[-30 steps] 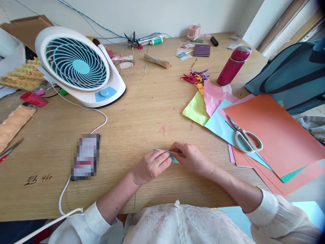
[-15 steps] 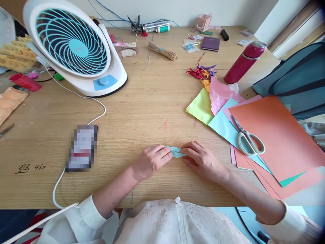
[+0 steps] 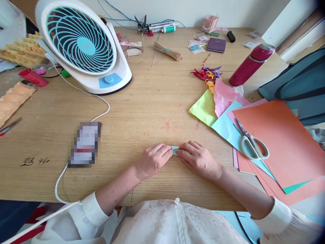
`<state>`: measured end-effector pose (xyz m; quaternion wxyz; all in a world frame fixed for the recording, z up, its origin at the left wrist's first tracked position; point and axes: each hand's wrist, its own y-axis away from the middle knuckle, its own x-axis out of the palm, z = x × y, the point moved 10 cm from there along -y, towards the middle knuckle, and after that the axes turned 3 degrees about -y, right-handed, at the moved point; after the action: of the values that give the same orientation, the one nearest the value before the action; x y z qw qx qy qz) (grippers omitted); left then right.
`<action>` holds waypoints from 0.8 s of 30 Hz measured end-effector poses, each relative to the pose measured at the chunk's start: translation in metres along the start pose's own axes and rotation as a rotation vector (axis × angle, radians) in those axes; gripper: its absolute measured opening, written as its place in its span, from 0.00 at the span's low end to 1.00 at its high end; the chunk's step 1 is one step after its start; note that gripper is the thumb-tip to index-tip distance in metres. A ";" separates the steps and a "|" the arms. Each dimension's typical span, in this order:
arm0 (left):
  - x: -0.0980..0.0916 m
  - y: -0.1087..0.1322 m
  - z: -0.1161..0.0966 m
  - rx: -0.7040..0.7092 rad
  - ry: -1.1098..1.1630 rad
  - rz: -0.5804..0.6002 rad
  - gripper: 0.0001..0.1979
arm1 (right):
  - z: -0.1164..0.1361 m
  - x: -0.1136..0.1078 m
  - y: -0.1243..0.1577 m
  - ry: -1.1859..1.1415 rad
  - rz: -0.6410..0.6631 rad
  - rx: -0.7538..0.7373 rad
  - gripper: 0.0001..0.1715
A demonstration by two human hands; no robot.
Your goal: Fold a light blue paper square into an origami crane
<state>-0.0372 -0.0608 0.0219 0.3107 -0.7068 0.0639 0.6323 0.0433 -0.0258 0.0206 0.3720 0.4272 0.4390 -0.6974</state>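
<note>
A small folded piece of light blue paper [image 3: 174,150] lies at the front middle of the table, mostly covered by my fingers. From its left side, my left hand [image 3: 155,158] grips it with the fingers pressed together. My right hand [image 3: 199,158] is closed on the right end of the same paper, fingertips bent down against it. Only a narrow strip with a crease shows between the two hands. Both ends of the paper are hidden under my fingers.
To the right, scissors [image 3: 251,140] rest on stacked coloured paper [image 3: 281,135], beside a red flask [image 3: 251,64] and a blue bag [image 3: 297,88]. A phone [image 3: 85,144] with a white cable lies left. A fan [image 3: 86,47] stands behind it; bundled sticks [image 3: 167,51] lie farther back.
My right hand has moved slightly left, closer to my left hand, so less of the blue paper shows. The whole view has shifted and tilted a little.
</note>
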 end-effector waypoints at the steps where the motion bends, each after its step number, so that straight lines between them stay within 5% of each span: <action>1: 0.001 0.001 0.002 -0.009 0.025 0.004 0.09 | 0.002 0.000 0.000 0.015 -0.013 -0.024 0.11; 17: -0.006 0.006 -0.005 0.058 0.129 0.042 0.12 | 0.007 -0.001 0.003 -0.006 -0.048 -0.072 0.12; 24: -0.002 -0.001 0.003 -0.187 0.127 0.010 0.06 | -0.004 -0.001 0.000 -0.031 -0.058 0.031 0.14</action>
<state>-0.0397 -0.0588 0.0242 0.2356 -0.7711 0.0280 0.5909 0.0444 -0.0219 0.0202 0.3519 0.4091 0.4345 -0.7212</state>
